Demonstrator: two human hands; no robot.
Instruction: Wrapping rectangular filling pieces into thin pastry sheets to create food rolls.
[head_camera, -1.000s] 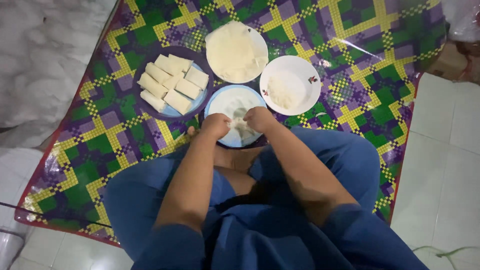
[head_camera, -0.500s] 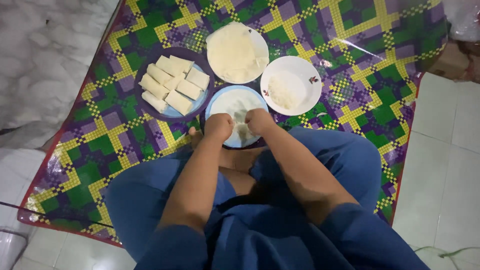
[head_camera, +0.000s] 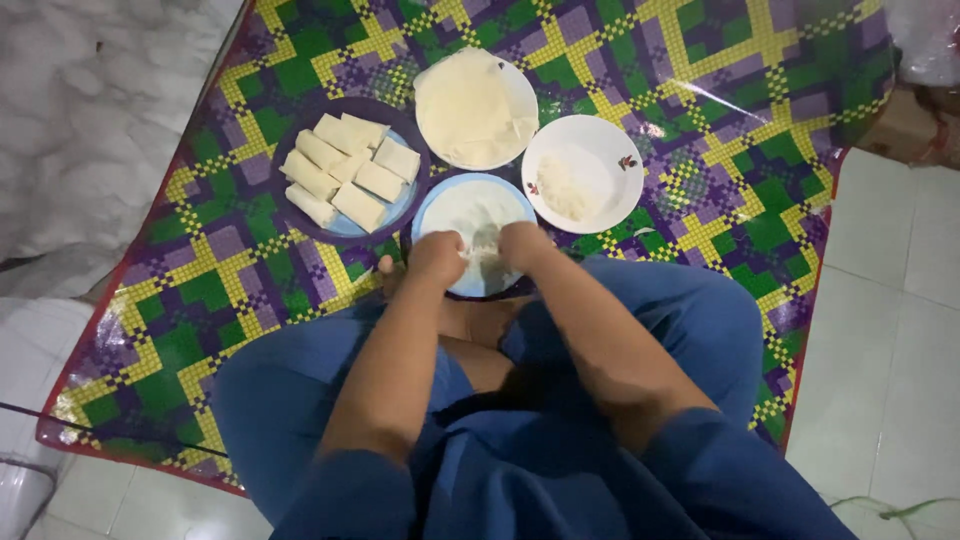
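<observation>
Both hands are working right over the blue-rimmed plate nearest the knees. The left hand and right hand are sitting close together, fingers curled in and pinching at a thin white wrapper that's lying on that plate. Can't really tell how tight the grip is, since the fingertips are tucked under the knuckles, but both hands are clearly closing on the sheet, not spread flat.

The wrapper itself is lying directly under and between the two hands, with its far half spreading out across the plate away from the body.

What could go wrong, I'd say: that sheet is looking pretty thin, so pulling unevenly from one side is risking a tear. The plate is also sitting right at the near edge of things, against the legs, so a hard tug could be sliding it.

Going outward: a dark plate of finished rolls is sitting up and to the left, a white plate stacked with spare wrappers straight ahead, and a white bowl with a bit of pale filling to the right. Everything is resting on a purple, green and yellow patterned mat over a tiled floor.
</observation>
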